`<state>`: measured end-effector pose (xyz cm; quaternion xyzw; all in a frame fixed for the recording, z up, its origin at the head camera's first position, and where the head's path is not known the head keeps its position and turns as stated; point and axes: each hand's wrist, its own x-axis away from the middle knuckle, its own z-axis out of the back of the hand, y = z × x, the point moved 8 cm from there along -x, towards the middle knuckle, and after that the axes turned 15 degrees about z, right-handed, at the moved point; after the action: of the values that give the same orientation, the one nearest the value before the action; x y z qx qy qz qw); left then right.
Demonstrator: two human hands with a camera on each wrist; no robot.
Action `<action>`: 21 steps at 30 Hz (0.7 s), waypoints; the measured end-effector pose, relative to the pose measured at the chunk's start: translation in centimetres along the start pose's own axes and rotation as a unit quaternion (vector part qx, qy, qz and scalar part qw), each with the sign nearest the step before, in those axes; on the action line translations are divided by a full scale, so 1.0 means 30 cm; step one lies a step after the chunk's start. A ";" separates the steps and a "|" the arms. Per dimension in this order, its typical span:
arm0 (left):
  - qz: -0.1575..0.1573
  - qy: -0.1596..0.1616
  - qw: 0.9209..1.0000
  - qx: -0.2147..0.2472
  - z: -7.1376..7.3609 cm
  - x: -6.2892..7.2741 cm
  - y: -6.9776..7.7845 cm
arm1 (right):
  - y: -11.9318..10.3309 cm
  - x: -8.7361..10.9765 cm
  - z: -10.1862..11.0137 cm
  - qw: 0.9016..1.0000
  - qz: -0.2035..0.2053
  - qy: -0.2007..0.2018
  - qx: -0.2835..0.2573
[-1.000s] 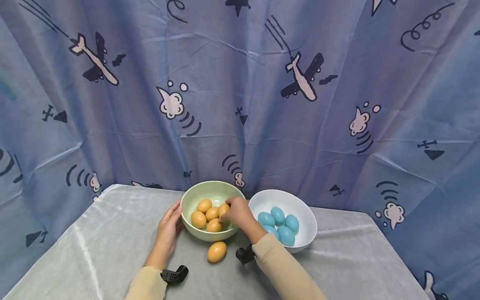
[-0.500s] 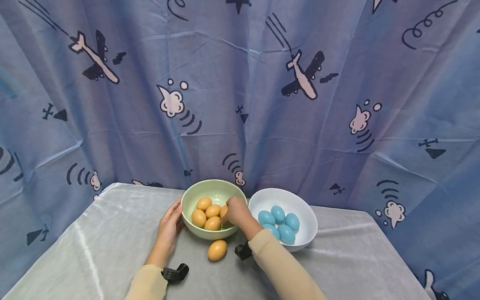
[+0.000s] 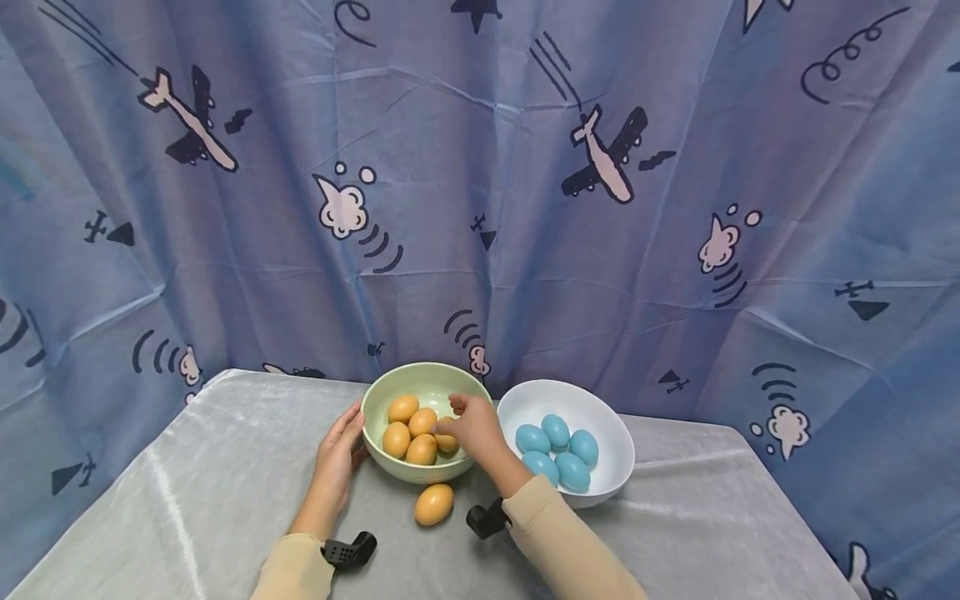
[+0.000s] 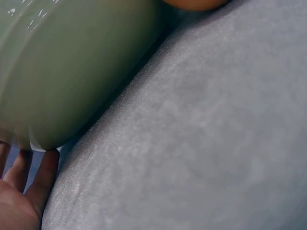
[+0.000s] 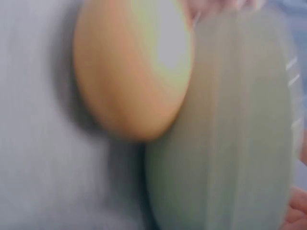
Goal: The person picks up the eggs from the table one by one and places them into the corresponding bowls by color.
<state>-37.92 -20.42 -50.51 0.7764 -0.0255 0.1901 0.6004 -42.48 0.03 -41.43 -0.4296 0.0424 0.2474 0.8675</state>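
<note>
My left hand [image 3: 335,454] rests its fairly straight fingers on the left side of a pale green bowl [image 3: 427,473]. In the left wrist view, fingertips [image 4: 48,167] touch the bowl's wall. Over the bowl's right rim reaches my right hand [image 3: 477,429], its thumb and fingers parted just above an orange egg [image 3: 447,442], which they partly hide. Several other orange eggs [image 3: 422,450] lie beside it in the bowl. One loose orange egg [image 3: 433,505] sits on the cloth in front of the bowl; the right wrist view shows it large and blurred.
Right of the green bowl stands a white bowl [image 3: 618,467] holding several blue eggs [image 3: 573,472]. A grey velvety cloth [image 3: 705,517] covers the table. Behind it hangs a blue curtain [image 3: 420,275] with airplane prints.
My right hand has loosened its fingers from an orange egg and drawn up slightly, leaving that egg in the green bowl. Eggs there have shifted a little. My left hand stays put.
</note>
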 end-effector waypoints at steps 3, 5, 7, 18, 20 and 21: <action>0.001 0.001 1.000 0.001 0.004 0.000 -0.002 | -0.019 0.047 0.010 0.996 -0.003 0.042 -0.080; 0.002 0.001 1.000 0.001 0.005 -0.001 -0.003 | -0.031 0.083 0.014 0.992 -0.007 0.054 -0.115; 0.001 0.000 1.000 0.002 0.003 -0.002 -0.002 | -0.039 0.119 0.019 0.988 -0.013 0.062 -0.143; 0.000 -0.006 1.000 0.007 -0.003 0.003 -0.001 | -0.077 0.283 0.051 0.963 -0.005 0.099 -0.250; 0.000 -0.007 1.000 0.009 -0.004 0.003 -0.002 | -0.085 0.300 0.054 0.960 -0.007 0.097 -0.262; 0.001 -0.006 1.000 0.009 -0.004 0.002 -0.003 | -0.087 0.308 0.054 0.959 -0.010 0.095 -0.265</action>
<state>-37.87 -20.27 -50.55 0.7831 -0.0282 0.1862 0.5927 -33.41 3.58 -41.16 -0.6661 0.0536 0.1990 0.7168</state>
